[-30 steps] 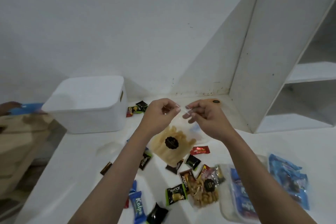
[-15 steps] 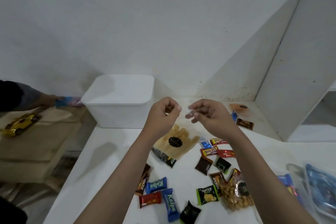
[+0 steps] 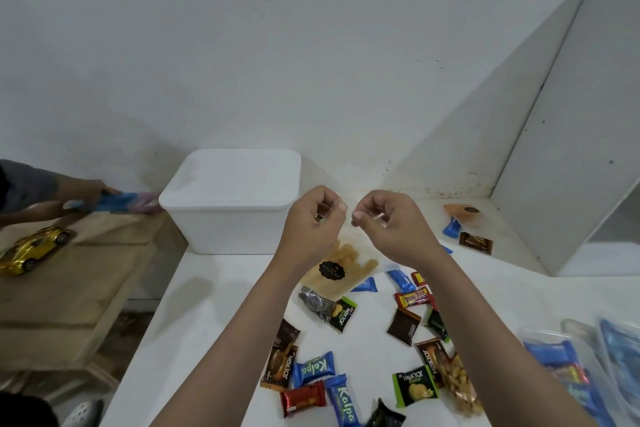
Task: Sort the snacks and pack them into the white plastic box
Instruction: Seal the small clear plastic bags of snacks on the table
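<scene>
View tilted up — more wall [image 3: 311, 45].

I read "Nextar" on four wrappers on the table: a brown one [image 3: 277, 368] at lower left, a black-and-green one [image 3: 342, 315] below the clear bag with the black sticker, a green one [image 3: 415, 386] at lower right, and a brown one [image 3: 430, 357] just above that, its letters upside down. "Kalpa" shows on two blue wrappers, one [image 3: 313, 368] beside the lower-left Nextar and one [image 3: 343, 402] just below it near the frame's bottom edge. The red-and-yellow wrapper [image 3: 414, 298] carries print I can't make out, and the black round sticker [image 3: 331, 270] on the clear bag is too small to read.
</scene>
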{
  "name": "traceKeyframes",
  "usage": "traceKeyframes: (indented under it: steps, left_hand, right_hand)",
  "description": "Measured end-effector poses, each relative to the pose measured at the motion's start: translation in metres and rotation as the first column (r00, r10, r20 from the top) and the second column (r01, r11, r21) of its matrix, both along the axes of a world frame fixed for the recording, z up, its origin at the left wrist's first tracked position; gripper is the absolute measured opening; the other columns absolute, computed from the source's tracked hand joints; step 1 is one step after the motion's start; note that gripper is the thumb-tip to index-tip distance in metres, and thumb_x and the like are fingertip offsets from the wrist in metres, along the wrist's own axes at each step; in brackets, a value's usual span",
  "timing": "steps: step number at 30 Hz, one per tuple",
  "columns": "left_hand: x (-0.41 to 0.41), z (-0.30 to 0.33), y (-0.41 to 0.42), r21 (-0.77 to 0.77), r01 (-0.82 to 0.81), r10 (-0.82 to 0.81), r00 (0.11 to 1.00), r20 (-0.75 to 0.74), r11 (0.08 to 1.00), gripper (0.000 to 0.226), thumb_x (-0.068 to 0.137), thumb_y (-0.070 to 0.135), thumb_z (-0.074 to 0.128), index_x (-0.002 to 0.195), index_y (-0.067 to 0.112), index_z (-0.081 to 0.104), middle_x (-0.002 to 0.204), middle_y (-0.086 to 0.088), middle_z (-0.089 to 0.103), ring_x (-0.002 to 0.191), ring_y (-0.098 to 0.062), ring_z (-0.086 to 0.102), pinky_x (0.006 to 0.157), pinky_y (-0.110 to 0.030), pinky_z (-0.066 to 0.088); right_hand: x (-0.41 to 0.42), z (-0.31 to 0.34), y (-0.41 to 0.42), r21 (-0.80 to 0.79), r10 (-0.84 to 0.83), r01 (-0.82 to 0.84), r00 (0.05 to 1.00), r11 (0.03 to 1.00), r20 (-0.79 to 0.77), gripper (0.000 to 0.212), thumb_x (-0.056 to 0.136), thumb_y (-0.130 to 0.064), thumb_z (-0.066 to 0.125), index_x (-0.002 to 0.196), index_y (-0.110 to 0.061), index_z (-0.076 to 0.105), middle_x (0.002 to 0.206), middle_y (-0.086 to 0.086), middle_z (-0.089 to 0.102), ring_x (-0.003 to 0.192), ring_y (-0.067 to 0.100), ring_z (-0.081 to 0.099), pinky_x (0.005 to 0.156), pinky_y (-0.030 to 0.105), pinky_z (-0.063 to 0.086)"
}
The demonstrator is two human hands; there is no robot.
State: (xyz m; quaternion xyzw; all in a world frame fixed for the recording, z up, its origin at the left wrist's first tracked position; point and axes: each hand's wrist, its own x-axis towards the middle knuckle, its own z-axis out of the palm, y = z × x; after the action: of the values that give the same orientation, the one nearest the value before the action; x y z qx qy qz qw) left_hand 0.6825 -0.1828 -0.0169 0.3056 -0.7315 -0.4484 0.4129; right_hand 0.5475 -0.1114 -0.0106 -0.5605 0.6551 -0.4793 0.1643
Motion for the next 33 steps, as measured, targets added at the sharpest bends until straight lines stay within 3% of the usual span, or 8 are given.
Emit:
traceKeyframes:
  steps: [6,10,13,16,21,24,29,33]
  left_hand:
    - [0.001,0.003,-0.004,0.068,0.049,-0.048,0.999,-0.021,0.996,0.017,0.090,0.010,0.057,0.073,0.015,0.058,0.065,0.005,0.055,0.053,-0.002,0.045,0.053,-0.014,0.037]
    - [0.004,0.002,-0.005,0.094,0.055,-0.052,0.998,-0.031,0.994,0.014,0.088,0.014,0.060,0.074,0.014,0.060,0.068,0.001,0.060,0.067,-0.013,0.054,0.066,-0.029,0.044]
    - [0.005,0.002,-0.004,0.107,0.048,-0.043,0.998,-0.043,0.993,0.013,0.081,0.024,0.060,0.072,0.014,0.062,0.070,-0.003,0.061,0.069,-0.016,0.056,0.068,-0.032,0.046]
    - [0.005,0.002,-0.002,0.101,0.054,-0.051,0.998,-0.035,0.993,0.014,0.085,0.018,0.061,0.071,0.018,0.062,0.069,-0.003,0.061,0.069,-0.016,0.056,0.067,-0.032,0.046]
    - [0.008,0.000,0.002,0.084,0.074,-0.071,0.997,-0.043,0.994,0.020,0.087,0.012,0.059,0.070,0.020,0.063,0.067,0.006,0.061,0.069,-0.013,0.056,0.070,-0.033,0.047]
    - [0.008,0.001,0.006,0.087,0.089,-0.083,0.994,-0.068,0.992,0.021,0.086,0.016,0.059,0.067,0.026,0.063,0.066,0.011,0.062,0.070,-0.012,0.056,0.070,-0.034,0.048]
    - [0.012,0.001,0.006,0.068,0.071,-0.068,0.997,-0.044,0.995,0.013,0.085,0.020,0.058,0.073,0.016,0.062,0.067,0.008,0.059,0.068,-0.010,0.054,0.067,-0.028,0.045]
    - [0.017,0.005,-0.002,0.139,-0.003,0.016,0.995,-0.099,0.990,0.022,0.090,0.009,0.058,0.070,0.019,0.061,0.067,0.008,0.062,0.068,-0.010,0.056,0.067,-0.022,0.045]
  right_hand:
    - [0.000,0.002,-0.004,-0.028,-0.001,0.000,1.000,1.000,-0.024,0.009,0.084,-0.010,0.066,0.075,-0.011,0.067,0.071,-0.001,0.069,0.071,0.008,0.061,0.067,0.011,0.044]
    - [-0.002,0.001,-0.002,0.007,0.015,-0.015,0.999,1.000,0.039,0.010,0.085,-0.015,0.067,0.075,-0.015,0.067,0.072,-0.002,0.070,0.073,0.014,0.064,0.069,0.018,0.048]
    - [-0.002,0.000,-0.002,0.022,0.018,-0.020,0.997,1.000,0.073,0.014,0.085,-0.022,0.068,0.075,-0.013,0.067,0.073,0.005,0.069,0.068,0.014,0.060,0.062,0.019,0.046]
    - [0.000,0.000,-0.002,0.013,0.002,-0.003,0.997,1.000,0.083,0.019,0.084,-0.024,0.069,0.073,-0.010,0.066,0.072,0.009,0.068,0.062,0.008,0.054,0.056,0.014,0.041]
    - [0.004,-0.001,0.000,0.001,-0.025,0.025,0.998,1.000,0.052,0.017,0.084,-0.021,0.069,0.071,-0.011,0.065,0.069,0.003,0.068,0.063,0.005,0.056,0.059,0.016,0.042]
    - [0.006,-0.003,0.002,-0.038,-0.045,0.046,0.999,0.998,0.010,0.016,0.084,-0.019,0.069,0.072,-0.010,0.066,0.065,-0.003,0.063,0.059,-0.002,0.051,0.055,0.011,0.038]
    - [0.008,-0.003,0.004,-0.025,-0.031,0.031,1.000,0.999,0.000,0.018,0.084,-0.025,0.070,0.075,-0.010,0.067,0.071,0.001,0.067,0.062,0.000,0.053,0.059,0.008,0.040]
    - [0.003,0.002,0.011,0.036,-0.034,0.036,0.998,0.999,-0.047,0.012,0.085,-0.025,0.068,0.078,-0.015,0.068,0.073,-0.006,0.068,0.069,0.001,0.058,0.064,0.009,0.045]
